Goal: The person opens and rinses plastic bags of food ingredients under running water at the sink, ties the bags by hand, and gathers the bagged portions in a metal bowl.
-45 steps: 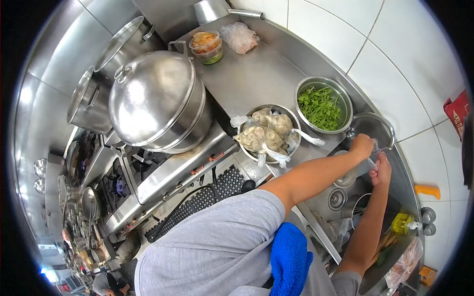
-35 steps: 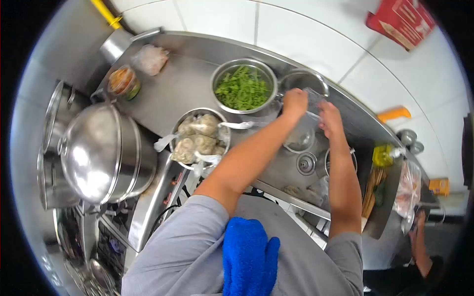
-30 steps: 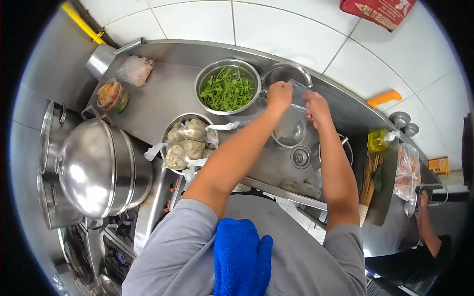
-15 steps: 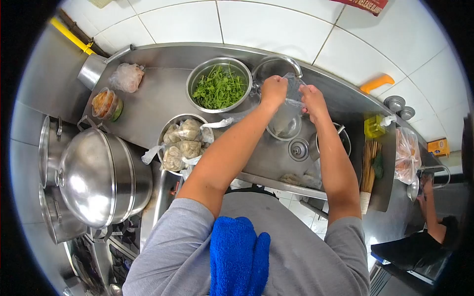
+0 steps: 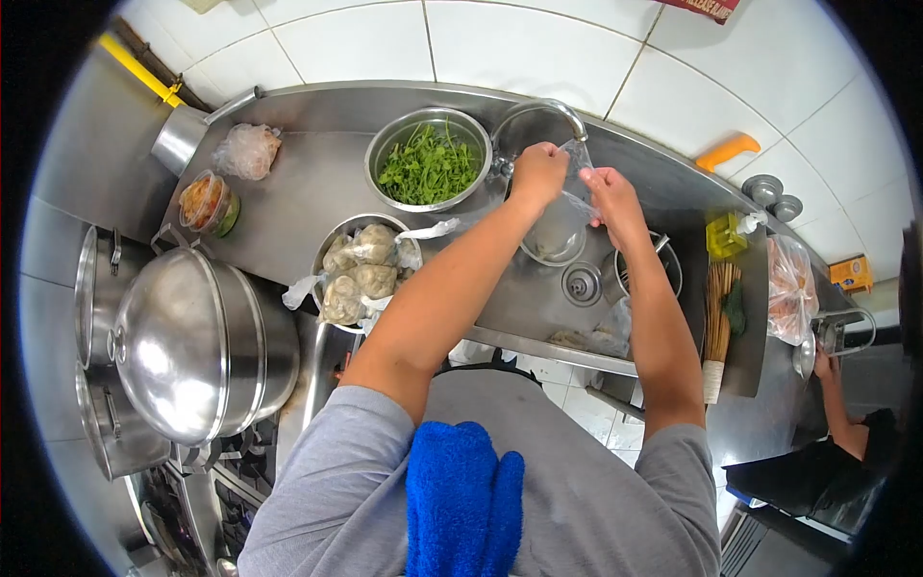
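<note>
A clear plastic bag [image 5: 574, 210] hangs beneath the faucet [image 5: 543, 109], stretched between my two hands. My left hand [image 5: 540, 174] pinches one side of its mouth, and my right hand [image 5: 611, 199] grips the other side. Below the bag sits a metal bowl [image 5: 560, 252] in the sink, partly covered from view by the plastic. To the left, a steel bowl [image 5: 371, 154] holds chopped leafy greens [image 5: 429, 165]. Nearer to my left forearm stands a bowl [image 5: 321, 252] with several knotted bags of pale, lumpy food [image 5: 373, 281].
A large lidded steamer pot [image 5: 192, 337] stands at left. The sink drain [image 5: 581, 285], a metal pot [image 5: 663, 258], a stick brush [image 5: 717, 317] and a yellow soap bottle [image 5: 725, 237] are at right. A co-worker's arm [image 5: 836, 404] reaches in at far right.
Both hands stay on the bag under the faucet, with only a slight shift. The view has moved a little. At far right, the co-worker's arm has changed position.
</note>
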{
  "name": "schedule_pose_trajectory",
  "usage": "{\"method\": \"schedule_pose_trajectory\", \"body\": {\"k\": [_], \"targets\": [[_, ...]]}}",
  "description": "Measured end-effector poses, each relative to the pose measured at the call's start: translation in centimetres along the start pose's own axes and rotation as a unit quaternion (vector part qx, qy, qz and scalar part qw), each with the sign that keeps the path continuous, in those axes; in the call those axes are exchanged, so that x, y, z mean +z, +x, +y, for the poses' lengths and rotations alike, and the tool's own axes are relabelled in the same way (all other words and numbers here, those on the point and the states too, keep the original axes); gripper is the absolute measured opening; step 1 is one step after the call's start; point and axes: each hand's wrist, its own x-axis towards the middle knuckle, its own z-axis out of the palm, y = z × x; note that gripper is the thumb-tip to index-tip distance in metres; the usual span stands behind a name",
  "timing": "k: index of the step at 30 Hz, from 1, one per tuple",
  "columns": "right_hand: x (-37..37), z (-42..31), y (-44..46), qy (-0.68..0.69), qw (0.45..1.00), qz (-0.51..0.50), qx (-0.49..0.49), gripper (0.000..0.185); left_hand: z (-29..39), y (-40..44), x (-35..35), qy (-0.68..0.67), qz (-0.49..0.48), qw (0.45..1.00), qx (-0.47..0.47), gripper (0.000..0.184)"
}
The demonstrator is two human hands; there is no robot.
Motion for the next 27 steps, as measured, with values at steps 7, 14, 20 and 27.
{"method": "schedule_pose_trajectory", "body": {"k": [7,14,20,27], "targets": [[0.8,-1.6,-3.4,-0.07,0.996,-0.02,-0.053,0.035,2.1,-1.3,-1.1,-0.006,-0.064,0.998,0.02,0.028],[1.4,0.5,0.9,0.039,0.997,0.07,0.008,0.023,-1.1,1.6,-0.9,0.026,-0.007,0.998,-0.053,0.03],[1.7,0.2,2.8,0.042,0.994,0.099,0.004,0.025,-2.0,3.4,-0.4,0.078,0.029,0.997,0.01,0.029],[1.8,-2.0,-0.7,-0.028,0.997,0.003,-0.079,0.025,-0.2,2.4,-0.6,0.034,-0.062,0.996,0.053,0.026]]}}
